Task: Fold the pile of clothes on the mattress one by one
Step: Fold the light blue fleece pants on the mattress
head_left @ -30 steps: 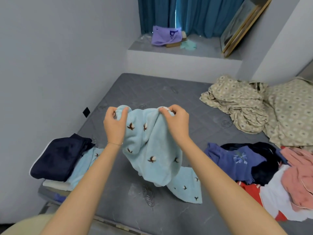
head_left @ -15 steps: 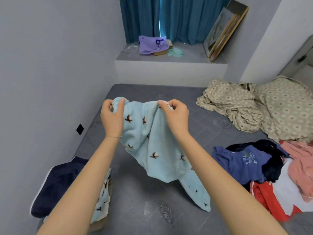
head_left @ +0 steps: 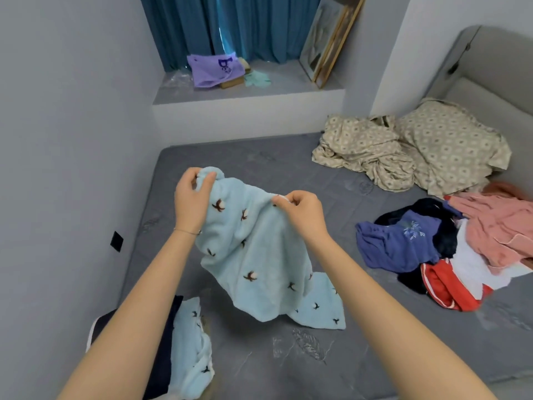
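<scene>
A bare grey mattress (head_left: 253,368) with a faint stitched pattern filled the corner of a grey-walled room, its left edge close against the wall (head_left: 72,140), where a small black plate (head_left: 116,241) was fixed low down. Above the mattress, the left hand (head_left: 191,202) and right hand (head_left: 302,216) held up a light blue fleecy garment (head_left: 259,255) printed with small dark sprigs. The fingers (head_left: 206,180) of each hand were curled and pinching its top edge, left corner higher, while its lower end draped onto the mattress.

The unfolded pile of clothes (head_left: 450,249), blue, black, red, white and pink, lay to the right. A folded stack (head_left: 187,356), dark navy beside matching light blue, sat at the near left edge, partly behind the left forearm. Crumpled beige patterned bedding (head_left: 403,151) lay at the far right by a grey padded headboard (head_left: 490,76).

Beyond the mattress, a raised ledge (head_left: 248,93) carried a purple bag (head_left: 213,69) and a leaning framed picture (head_left: 328,44) before teal curtains (head_left: 245,27).
</scene>
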